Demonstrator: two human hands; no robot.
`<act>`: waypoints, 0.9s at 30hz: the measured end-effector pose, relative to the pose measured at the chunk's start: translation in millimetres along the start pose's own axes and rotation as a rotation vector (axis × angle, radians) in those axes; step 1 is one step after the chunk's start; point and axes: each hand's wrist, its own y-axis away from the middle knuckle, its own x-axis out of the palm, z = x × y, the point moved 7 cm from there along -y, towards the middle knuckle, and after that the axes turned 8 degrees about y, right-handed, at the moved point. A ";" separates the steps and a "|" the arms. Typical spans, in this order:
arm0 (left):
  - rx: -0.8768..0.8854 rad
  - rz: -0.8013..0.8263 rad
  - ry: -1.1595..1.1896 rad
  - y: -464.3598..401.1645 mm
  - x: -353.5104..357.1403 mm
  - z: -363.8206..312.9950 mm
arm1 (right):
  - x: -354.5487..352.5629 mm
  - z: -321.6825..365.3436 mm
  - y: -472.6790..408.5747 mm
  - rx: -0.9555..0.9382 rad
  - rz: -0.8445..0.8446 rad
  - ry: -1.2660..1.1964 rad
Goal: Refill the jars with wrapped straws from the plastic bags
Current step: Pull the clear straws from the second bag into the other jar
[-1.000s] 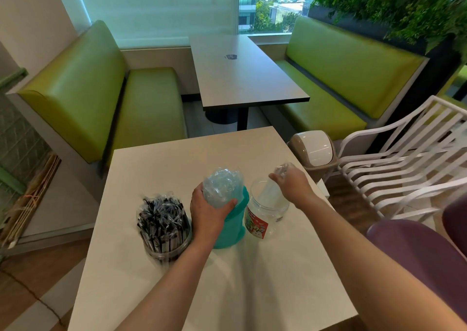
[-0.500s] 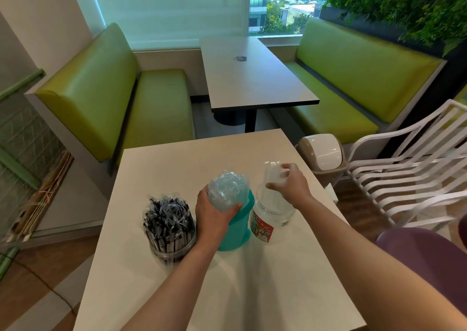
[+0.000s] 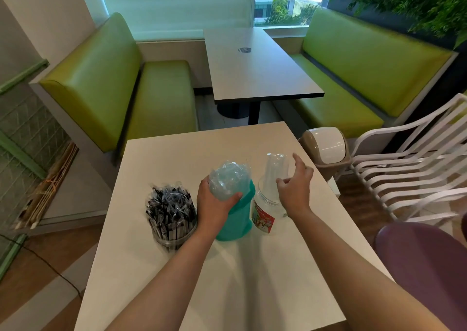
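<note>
Bag (image 3: 228,179) in left hand (image 3: 213,204) fingers — right hand (image 3: 294,186) free.

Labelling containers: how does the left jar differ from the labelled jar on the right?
The left jar is packed with black-wrapped straws; the labelled jar holds only a clear plastic bag. The labelled jar carries a red label; none shows on the left jar. Both are clear and stand upright on the table.

We see daylight pouring in from the window (image 3: 177,5) at the far side, bright and slightly washed out there. The surface (image 3: 252,280) carries soft shadows under both forearms. Wide-angle bending curves the bench and chair near the frame edges. Motion blur smears the black straws (image 3: 170,207) by the surface's left edge.
</note>
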 end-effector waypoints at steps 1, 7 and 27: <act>-0.003 0.012 0.008 -0.7 0.6 0.6 | -1.5 1.8 6.2 -0.018 -0.026 -0.024; -0.015 0.085 0.011 2.5 4.7 5.0 | 14.2 23.3 39.1 -0.219 0.107 -0.114; 0.005 0.210 -0.011 2.2 7.4 16.5 | 45.1 27.1 54.9 -0.201 0.479 0.037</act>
